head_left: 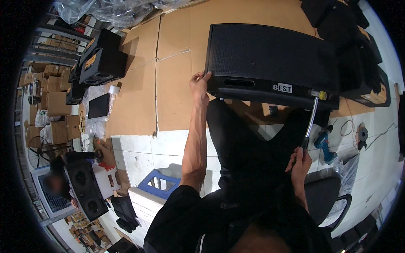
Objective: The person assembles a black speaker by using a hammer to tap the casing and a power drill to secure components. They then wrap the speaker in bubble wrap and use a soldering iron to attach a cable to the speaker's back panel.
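A large black speaker [265, 59] with a mesh grille lies on the cardboard in front of me, a pale label on its near side. My left hand [200, 84] grips its near left corner, thumb and fingers closed on the edge. In my right hand [300, 162] is the dark handle of a mallet [312, 116] with a metal shaft and a yellow-tipped head. The mallet's head is against or just over the speaker's near edge, toward the right end; contact cannot be made out for certain.
Cardboard sheets [173, 97] cover the surface under the speaker. A blue cordless drill [324, 145] and a dark spool [362, 134] lie on the white floor at right. More black speakers stand at left [103, 67] and far right [358, 63]. A person [63, 185] is at lower left by another speaker.
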### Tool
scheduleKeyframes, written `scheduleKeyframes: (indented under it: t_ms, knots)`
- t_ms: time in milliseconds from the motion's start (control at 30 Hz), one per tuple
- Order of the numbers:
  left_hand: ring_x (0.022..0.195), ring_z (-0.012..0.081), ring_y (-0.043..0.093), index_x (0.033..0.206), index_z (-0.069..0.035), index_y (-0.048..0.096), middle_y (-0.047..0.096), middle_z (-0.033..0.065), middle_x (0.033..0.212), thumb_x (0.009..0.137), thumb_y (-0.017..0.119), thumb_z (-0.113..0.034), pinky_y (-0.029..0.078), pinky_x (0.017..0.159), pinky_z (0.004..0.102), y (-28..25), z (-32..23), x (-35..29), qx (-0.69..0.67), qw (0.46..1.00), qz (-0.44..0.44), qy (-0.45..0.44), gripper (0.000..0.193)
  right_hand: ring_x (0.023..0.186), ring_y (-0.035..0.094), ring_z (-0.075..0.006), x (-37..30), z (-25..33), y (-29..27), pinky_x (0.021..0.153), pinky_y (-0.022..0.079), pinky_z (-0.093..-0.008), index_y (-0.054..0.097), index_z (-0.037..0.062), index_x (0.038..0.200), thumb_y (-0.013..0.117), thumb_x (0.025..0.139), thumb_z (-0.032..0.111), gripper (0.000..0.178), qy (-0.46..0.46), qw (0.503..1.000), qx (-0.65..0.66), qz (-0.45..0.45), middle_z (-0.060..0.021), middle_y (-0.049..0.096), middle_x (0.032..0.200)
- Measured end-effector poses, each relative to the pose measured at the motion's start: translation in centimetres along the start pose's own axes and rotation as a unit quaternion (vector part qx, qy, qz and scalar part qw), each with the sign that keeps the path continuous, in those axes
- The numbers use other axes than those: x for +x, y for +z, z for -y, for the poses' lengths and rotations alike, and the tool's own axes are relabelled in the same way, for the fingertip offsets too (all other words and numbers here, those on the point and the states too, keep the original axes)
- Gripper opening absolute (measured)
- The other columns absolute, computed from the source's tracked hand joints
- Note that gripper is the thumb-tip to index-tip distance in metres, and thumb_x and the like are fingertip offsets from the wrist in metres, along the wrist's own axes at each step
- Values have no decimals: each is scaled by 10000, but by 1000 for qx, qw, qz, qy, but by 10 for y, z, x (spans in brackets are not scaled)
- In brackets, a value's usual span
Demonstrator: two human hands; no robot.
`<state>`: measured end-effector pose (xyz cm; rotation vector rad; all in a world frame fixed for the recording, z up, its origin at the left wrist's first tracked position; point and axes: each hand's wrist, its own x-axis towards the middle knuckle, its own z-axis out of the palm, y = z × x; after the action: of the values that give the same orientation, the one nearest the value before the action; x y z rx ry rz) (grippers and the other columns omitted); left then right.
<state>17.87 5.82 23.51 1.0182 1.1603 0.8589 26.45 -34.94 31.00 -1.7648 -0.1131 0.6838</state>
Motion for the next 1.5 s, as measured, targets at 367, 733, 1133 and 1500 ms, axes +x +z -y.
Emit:
scheduleKeyframes:
  t_ms: [367, 733, 1133, 1500]
  knots:
    - [849, 168, 581, 1079, 51, 577, 633, 97, 970, 890, 672, -205, 440, 796, 288, -17, 15, -5, -126, 992, -4, 5, 333, 414, 448, -72, 3, 15, 24, 346, 376, -228, 517, 23, 902, 429, 1011, 346, 352, 3, 999, -26, 48, -9, 466, 584]
    - [1268, 417, 401, 1232, 48, 493, 461, 267, 1342, 946, 523, -328, 304, 1042, 534, -55, 135, -147, 509, 844, -71, 153, 473, 494, 549, -260, 70, 67, 139, 482, 388, -383, 547, -27, 817, 454, 1003, 294, 383, -230, 882, -343, 228, -145, 515, 564]
    - [1297, 428, 366, 1239, 12, 514, 435, 279, 1374, 938, 519, -360, 289, 1062, 522, -55, 135, -138, 465, 879, -57, 91, 478, 495, 560, -217, 82, 76, 152, 472, 402, -353, 547, -24, 828, 448, 1005, 294, 377, -253, 885, -345, 184, -130, 523, 552]
    - [1296, 419, 369, 1242, 23, 510, 440, 272, 1371, 939, 519, -351, 289, 1064, 518, -53, 128, -137, 469, 877, -53, 92, 482, 569, 593, -374, 74, 70, 159, 519, 433, -403, 552, -35, 766, 469, 993, 334, 441, -237, 882, -373, 162, -228, 558, 612]
